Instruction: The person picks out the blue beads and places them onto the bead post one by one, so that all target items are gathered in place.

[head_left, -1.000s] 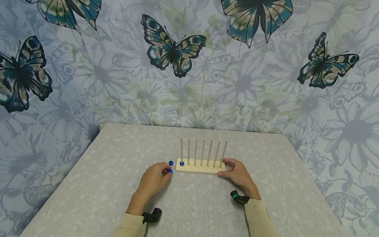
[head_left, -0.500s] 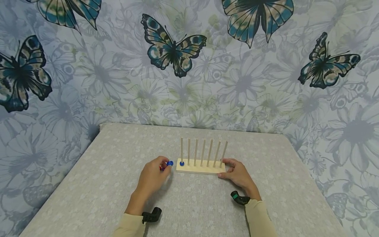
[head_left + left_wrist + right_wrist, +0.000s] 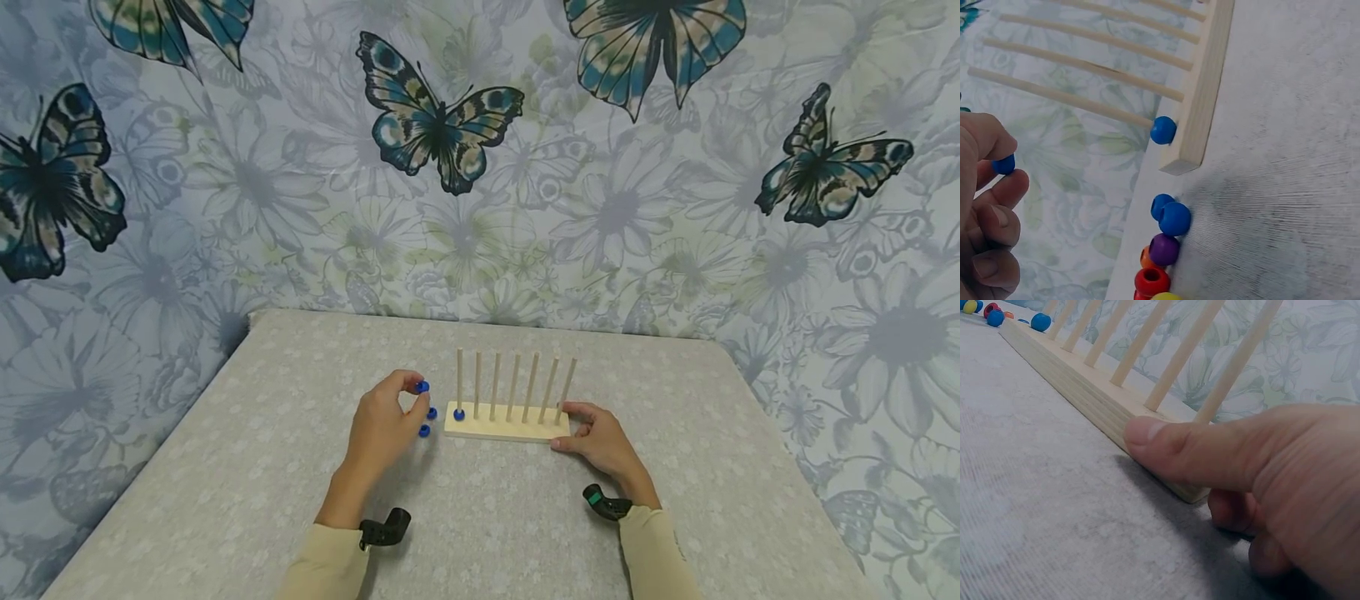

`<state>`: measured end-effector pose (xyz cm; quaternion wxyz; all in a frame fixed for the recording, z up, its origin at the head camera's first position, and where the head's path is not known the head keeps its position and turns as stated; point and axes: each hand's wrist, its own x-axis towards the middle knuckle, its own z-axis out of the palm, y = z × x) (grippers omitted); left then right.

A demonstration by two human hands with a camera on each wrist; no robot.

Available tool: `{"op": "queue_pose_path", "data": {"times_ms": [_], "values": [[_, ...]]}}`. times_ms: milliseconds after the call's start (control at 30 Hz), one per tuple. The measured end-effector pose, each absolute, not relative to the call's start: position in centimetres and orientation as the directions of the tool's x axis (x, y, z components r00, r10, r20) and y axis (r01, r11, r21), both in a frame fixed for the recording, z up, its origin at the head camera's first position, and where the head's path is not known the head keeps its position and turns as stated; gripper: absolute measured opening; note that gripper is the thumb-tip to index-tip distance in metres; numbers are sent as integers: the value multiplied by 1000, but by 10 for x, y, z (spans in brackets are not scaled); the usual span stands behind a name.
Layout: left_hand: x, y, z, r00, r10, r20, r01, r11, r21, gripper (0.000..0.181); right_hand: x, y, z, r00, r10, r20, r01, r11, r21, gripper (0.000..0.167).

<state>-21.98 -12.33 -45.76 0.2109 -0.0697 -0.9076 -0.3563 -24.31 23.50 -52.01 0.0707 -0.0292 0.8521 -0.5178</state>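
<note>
Between thumb and forefinger my left hand (image 3: 381, 427) pinches a blue bead (image 3: 422, 387), raised left of the first peg's upper part and apart from it. The left wrist view shows that bead (image 3: 1004, 164) mostly covered by fingertips. A wooden board (image 3: 510, 426) carries a row of upright pegs. One blue bead (image 3: 1163, 130) sits at the foot of the leftmost peg; the other pegs in the head view look bare. My right hand (image 3: 604, 439) grips the board's right end, thumb (image 3: 1179, 447) on its front edge, other fingers partly hidden behind.
Two blue beads (image 3: 424, 431) lie on the cloth just left of the board. Behind them in the left wrist view are a purple bead (image 3: 1164, 249), a red bead (image 3: 1151, 282), and orange and yellow ones. A butterfly-patterned wall (image 3: 465, 250) stands behind the table (image 3: 315, 358).
My left hand has risen from the loose beads, carrying a blue bead up towards the leftmost peg's height. Two blue beads on the cloth now show beneath it. The right hand stays put.
</note>
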Motion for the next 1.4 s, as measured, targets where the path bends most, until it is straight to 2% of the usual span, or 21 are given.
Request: {"op": "queue_pose_path", "data": {"times_ms": [400, 700, 967, 1400], "values": [[-225, -115, -438, -870, -53, 490, 318, 698, 642, 23, -243, 235, -520, -988, -121, -93, 27, 462, -887, 73], [-234, -102, -423, -807, -59, 588, 417, 648, 638, 23, -246, 235, -518, -990, -114, -87, 24, 461, -887, 73], [-235, -95, -423, -806, -93, 585, 414, 619, 668, 22, -243, 232, -522, -989, -116, -94, 31, 460, -887, 74], [-238, -81, -419, -715, -81, 694, 530, 584, 615, 22, -245, 234, -521, -991, -99, -86, 30, 468, -883, 73]]}}
